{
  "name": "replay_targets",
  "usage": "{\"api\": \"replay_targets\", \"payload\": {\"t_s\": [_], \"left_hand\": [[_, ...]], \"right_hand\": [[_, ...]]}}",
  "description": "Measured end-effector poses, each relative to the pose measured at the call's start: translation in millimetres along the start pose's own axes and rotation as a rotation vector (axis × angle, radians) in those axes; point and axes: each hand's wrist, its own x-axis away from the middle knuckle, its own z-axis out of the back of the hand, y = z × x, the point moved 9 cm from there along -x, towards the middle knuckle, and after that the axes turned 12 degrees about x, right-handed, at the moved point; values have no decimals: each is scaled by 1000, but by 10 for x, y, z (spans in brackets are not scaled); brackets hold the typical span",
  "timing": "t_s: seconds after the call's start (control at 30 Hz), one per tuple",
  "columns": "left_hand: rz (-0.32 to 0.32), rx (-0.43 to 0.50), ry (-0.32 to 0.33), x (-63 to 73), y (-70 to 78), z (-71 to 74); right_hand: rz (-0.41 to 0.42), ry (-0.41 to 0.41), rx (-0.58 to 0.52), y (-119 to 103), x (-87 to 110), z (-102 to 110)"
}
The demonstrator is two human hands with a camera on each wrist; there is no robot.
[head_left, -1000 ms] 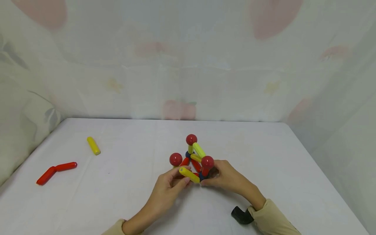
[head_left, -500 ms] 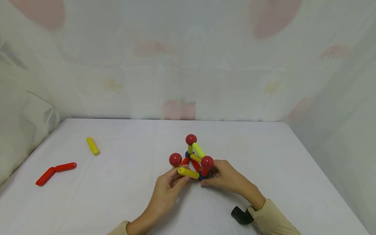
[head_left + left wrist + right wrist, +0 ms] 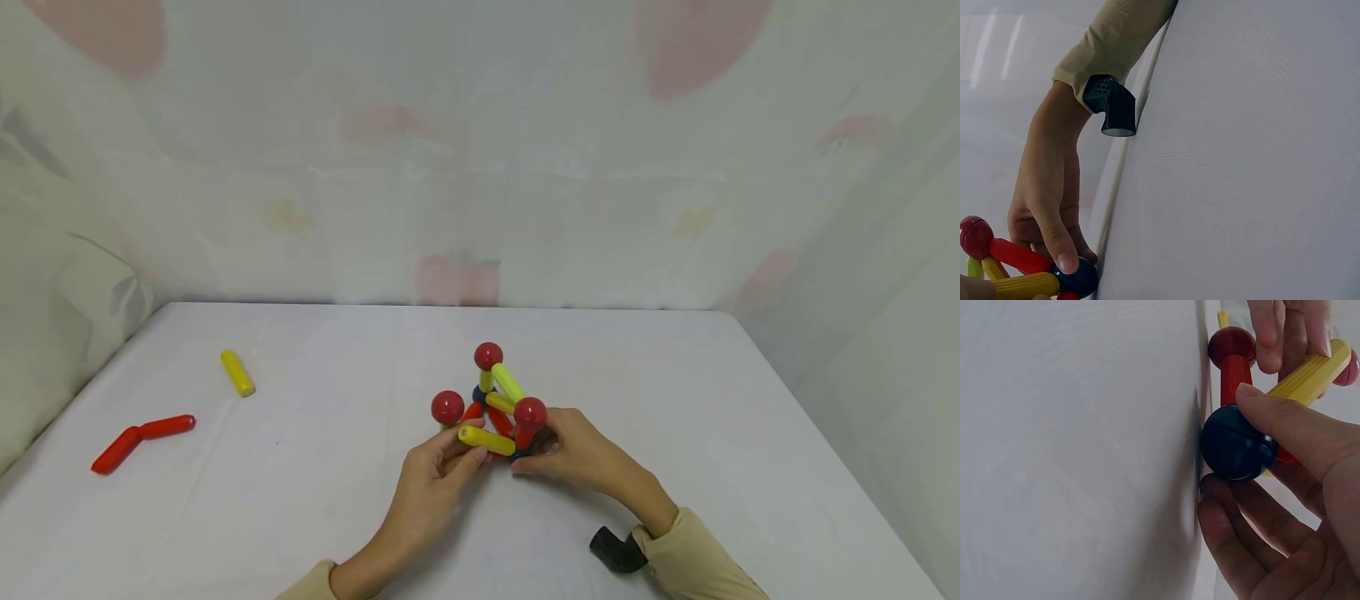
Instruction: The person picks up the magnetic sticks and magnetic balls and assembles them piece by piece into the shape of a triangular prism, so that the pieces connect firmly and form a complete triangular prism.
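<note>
In the head view, a frame of magnetic building sticks and balls stands on the white table. Red balls (image 3: 488,356) top it, with yellow and red sticks between them. My left hand (image 3: 426,487) pinches a yellow stick (image 3: 487,440) at its outer end, between thumb and fingers. That stick's far end meets the dark blue ball (image 3: 1235,444) at the frame's near right corner. My right hand (image 3: 573,448) grips this ball, its thumb on top in the right wrist view. The left wrist view shows a red stick (image 3: 1020,255) rising from the same ball.
Two red sticks (image 3: 142,437) lie end to end at the table's left, and a loose yellow stick (image 3: 237,372) lies behind them. A black wrist camera (image 3: 618,550) sits at the right sleeve. A patterned cloth (image 3: 450,167) hangs behind the table (image 3: 337,367).
The yellow stick in my left hand has swung, its far end moving up and right onto the blue ball. My left hand has shifted slightly; the right stays in place.
</note>
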Motion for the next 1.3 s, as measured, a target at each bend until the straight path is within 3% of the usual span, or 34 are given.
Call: {"api": "replay_targets", "payload": {"t_s": [0.2, 0.33, 0.9, 1.17, 1.3], "left_hand": [[72, -85, -12, -21, -48, 14], [128, -69, -42, -38, -90, 14], [235, -89, -107, -64, -193, 39], [154, -316, -194, -84, -52, 66], [144, -369, -232, -81, 5, 60]], "right_hand": [[18, 9, 17, -25, 3, 5], [14, 22, 33, -45, 0, 11], [5, 37, 50, -55, -2, 10], [22, 34, 40, -48, 3, -3], [30, 35, 32, -52, 11, -2]]}}
